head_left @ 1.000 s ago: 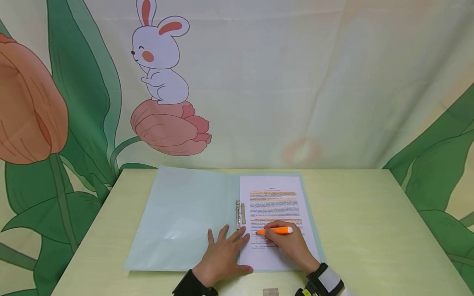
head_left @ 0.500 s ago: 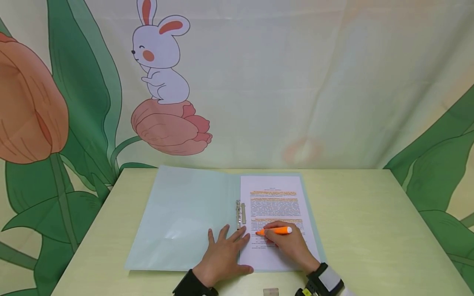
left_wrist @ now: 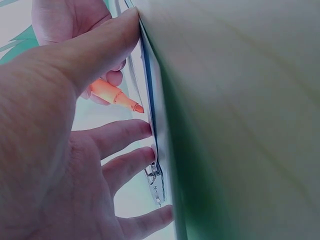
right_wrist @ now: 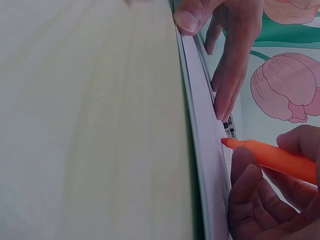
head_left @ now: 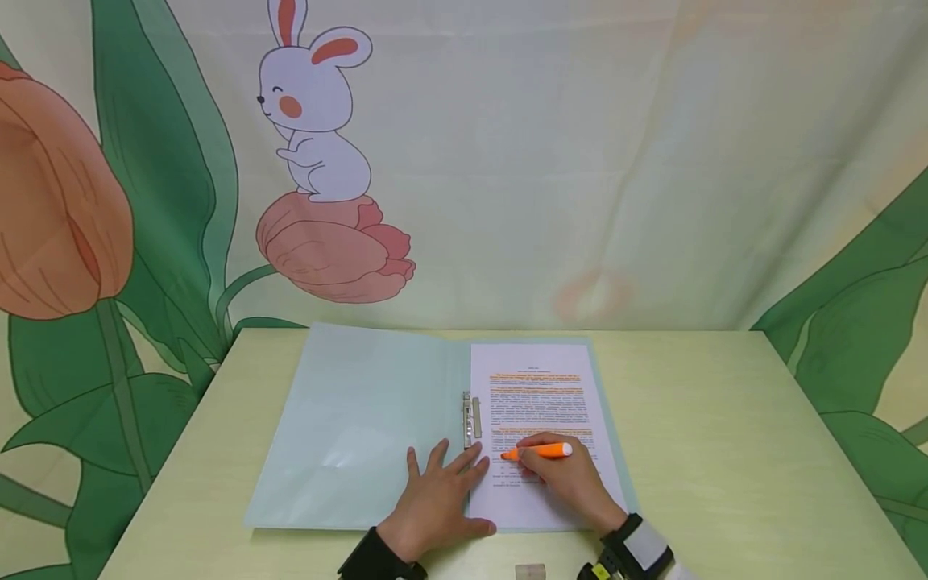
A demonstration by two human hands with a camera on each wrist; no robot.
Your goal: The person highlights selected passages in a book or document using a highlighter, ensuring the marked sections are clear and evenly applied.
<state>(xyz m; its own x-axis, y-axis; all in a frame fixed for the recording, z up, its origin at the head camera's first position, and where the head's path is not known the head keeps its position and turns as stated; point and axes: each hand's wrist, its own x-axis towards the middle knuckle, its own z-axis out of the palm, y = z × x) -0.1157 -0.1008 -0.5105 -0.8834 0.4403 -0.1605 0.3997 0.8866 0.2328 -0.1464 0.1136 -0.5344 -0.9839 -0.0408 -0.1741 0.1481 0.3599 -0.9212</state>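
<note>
Behind the pale green table hangs a rabbit-and-tulip backdrop.

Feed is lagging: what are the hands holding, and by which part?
Right hand grips the highlighter mid-barrel; left hand holds nothing, flat on the folder.

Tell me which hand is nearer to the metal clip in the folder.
Left. The left hand lies flat with its fingertips right beside the metal clip; the right hand holds the orange highlighter on the page, further to the right.
</note>
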